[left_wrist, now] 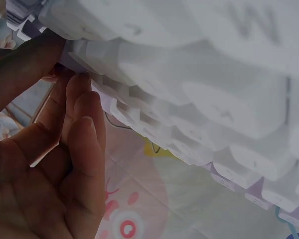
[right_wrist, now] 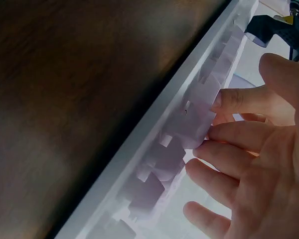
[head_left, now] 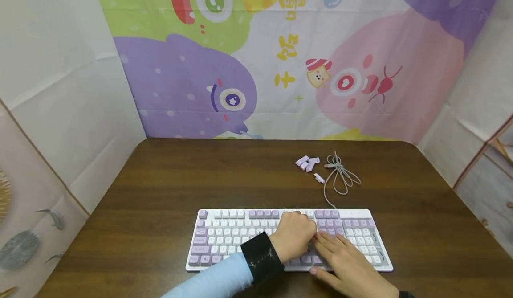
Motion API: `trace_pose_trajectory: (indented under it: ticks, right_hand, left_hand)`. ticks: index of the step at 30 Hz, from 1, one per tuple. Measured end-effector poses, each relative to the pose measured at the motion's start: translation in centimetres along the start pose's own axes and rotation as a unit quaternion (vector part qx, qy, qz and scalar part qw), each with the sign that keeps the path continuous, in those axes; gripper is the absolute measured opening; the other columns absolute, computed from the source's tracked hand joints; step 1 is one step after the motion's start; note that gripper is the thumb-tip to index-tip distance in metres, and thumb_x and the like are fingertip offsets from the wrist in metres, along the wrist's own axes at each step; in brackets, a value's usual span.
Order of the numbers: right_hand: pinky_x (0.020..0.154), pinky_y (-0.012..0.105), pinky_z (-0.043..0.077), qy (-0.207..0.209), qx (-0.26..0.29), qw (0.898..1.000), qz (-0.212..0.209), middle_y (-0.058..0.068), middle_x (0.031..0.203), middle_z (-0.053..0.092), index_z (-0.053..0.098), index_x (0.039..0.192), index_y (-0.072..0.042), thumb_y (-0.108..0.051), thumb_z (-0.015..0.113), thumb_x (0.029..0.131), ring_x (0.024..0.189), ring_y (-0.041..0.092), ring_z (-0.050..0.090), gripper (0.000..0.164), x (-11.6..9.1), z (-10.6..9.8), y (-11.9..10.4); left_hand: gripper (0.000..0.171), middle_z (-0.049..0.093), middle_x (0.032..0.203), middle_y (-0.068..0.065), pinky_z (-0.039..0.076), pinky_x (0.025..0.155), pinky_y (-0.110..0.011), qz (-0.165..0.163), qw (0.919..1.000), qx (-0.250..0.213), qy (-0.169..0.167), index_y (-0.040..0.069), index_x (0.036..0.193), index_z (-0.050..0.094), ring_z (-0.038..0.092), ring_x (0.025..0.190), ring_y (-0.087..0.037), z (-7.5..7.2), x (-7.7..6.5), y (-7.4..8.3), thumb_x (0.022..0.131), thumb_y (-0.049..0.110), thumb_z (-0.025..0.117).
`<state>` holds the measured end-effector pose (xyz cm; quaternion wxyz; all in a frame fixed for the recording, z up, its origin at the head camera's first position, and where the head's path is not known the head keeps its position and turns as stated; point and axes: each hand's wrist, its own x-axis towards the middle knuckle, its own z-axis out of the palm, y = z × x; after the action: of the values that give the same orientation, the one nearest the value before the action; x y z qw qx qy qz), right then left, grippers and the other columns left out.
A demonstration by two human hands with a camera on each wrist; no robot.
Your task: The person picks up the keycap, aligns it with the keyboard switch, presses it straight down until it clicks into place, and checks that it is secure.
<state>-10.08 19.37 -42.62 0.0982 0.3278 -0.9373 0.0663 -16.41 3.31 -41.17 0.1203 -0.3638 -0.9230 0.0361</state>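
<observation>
A white and lavender keyboard (head_left: 232, 240) lies near the front of the table. My left hand (head_left: 294, 230) is over its right-middle part, fingers curled. In the left wrist view, thumb and forefinger of that hand (left_wrist: 55, 129) pinch a lavender keycap (left_wrist: 75, 60) at the far end of a key row; its lower part is hidden by the fingertips. Close beside it, my right hand (head_left: 346, 260) lies palm down over the keys, fingers extended. The right wrist view has this hand's (right_wrist: 244, 149) fingertips against the lavender keys (right_wrist: 192, 124) along the keyboard's front edge.
Several loose lavender keycaps (head_left: 307, 163) lie in a small group behind the keyboard, with a single one (head_left: 319, 178) nearer. A bundled grey cable (head_left: 339, 173) runs from the keyboard's back edge. A cartoon-printed cloth (head_left: 280, 66) hangs behind the brown table (head_left: 160, 191).
</observation>
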Motion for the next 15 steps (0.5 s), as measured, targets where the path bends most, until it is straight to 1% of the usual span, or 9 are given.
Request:
trace_pose_trajectory:
  ticks: [2,6,8,10,12,13,15]
  right_hand:
    - [0.096,0.050,0.041,-0.010,0.005,1.000,0.006,0.010,0.130,0.058,0.059,0.124,-0.005,-0.053,0.053,0.086,0.120,0.025,0.055,0.061,0.0,0.2,0.0]
    - [0.097,0.051,0.039,-0.015,-0.001,1.000,0.002,0.012,0.130,0.058,0.060,0.122,-0.003,-0.055,0.052,0.086,0.121,0.026,0.054,0.064,-0.2,0.6,0.0]
    - [0.097,0.049,0.038,-0.012,-0.009,1.000,-0.001,0.013,0.129,0.058,0.061,0.120,-0.003,-0.057,0.053,0.085,0.121,0.026,0.055,0.064,-0.3,0.8,-0.1]
    - [0.098,0.046,0.036,-0.001,-0.018,1.000,-0.003,0.013,0.128,0.059,0.063,0.118,-0.003,-0.057,0.053,0.084,0.119,0.025,0.056,0.064,-0.4,1.1,-0.1]
    - [0.102,0.040,0.030,0.016,-0.026,1.000,-0.005,0.012,0.126,0.060,0.064,0.117,-0.003,-0.057,0.054,0.083,0.118,0.024,0.056,0.064,-0.5,1.3,-0.1]
    - [0.107,0.038,0.024,0.021,-0.028,0.999,-0.004,0.012,0.127,0.060,0.063,0.117,-0.003,-0.057,0.054,0.083,0.118,0.024,0.056,0.064,-0.5,1.4,-0.1]
    - [0.115,0.030,0.008,0.031,-0.030,0.999,-0.003,0.011,0.127,0.060,0.062,0.119,-0.003,-0.057,0.055,0.083,0.118,0.023,0.056,0.065,-0.5,1.4,0.0]
  left_hand:
    - [0.012,0.064,0.064,0.007,0.039,0.043,-0.027,0.002,1.0000,-0.001,0.002,0.024,0.068,0.065,0.057,0.056,-0.011,0.0,0.0,0.1,0.063,0.024,0.076]
    - [0.010,0.065,0.065,0.007,0.039,0.044,-0.026,0.002,0.9999,0.001,0.016,0.024,0.069,0.067,0.057,0.057,-0.011,-0.1,-0.3,0.3,0.065,0.024,0.075]
    - [0.009,0.065,0.065,0.007,0.041,0.044,-0.026,0.005,0.9996,0.007,0.028,0.025,0.069,0.068,0.057,0.058,-0.010,-0.3,-0.8,0.5,0.065,0.025,0.076]
    - [0.007,0.065,0.066,0.007,0.041,0.043,-0.025,0.014,0.9989,0.021,0.040,0.025,0.070,0.068,0.057,0.059,-0.009,-0.5,-1.5,0.9,0.066,0.026,0.075]
    - [0.009,0.064,0.068,0.006,0.042,0.042,-0.024,0.028,0.9975,0.040,0.051,0.025,0.071,0.069,0.056,0.060,-0.008,-0.9,-2.4,1.2,0.066,0.030,0.075]
    - [0.011,0.064,0.069,0.005,0.042,0.042,-0.024,0.036,0.9967,0.047,0.055,0.025,0.072,0.070,0.056,0.061,-0.008,-1.1,-2.7,1.4,0.065,0.032,0.075]
    - [0.013,0.062,0.070,0.005,0.042,0.042,-0.023,0.048,0.9952,0.059,0.063,0.023,0.074,0.070,0.055,0.063,-0.008,-1.3,-3.3,1.7,0.067,0.034,0.073]
